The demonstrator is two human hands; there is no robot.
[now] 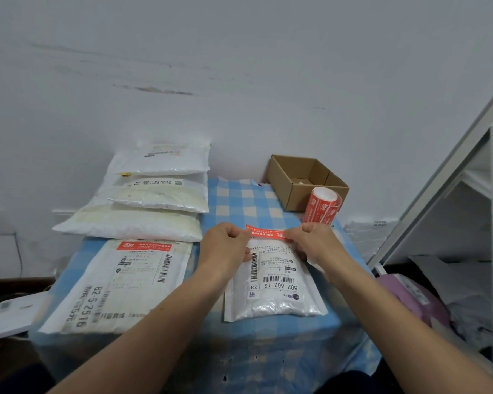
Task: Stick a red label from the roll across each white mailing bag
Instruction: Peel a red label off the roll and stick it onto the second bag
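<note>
L hand (225,245) & R hand (313,243) pinch long red paper label (265,233) taut over white plastic mailing bag (271,302); best lowered level, smoothed centre-out.

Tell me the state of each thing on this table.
Small white mailing bag: flat, label not yet pressed down.
Red label strip: held taut at that bag's far edge.
Left hand: pinches its left end.
Right hand: pinches its right end.
Large white mailing bag: flat, already labelled.
Roll of red labels: standing on end.
Brown cardboard box: open.
</note>
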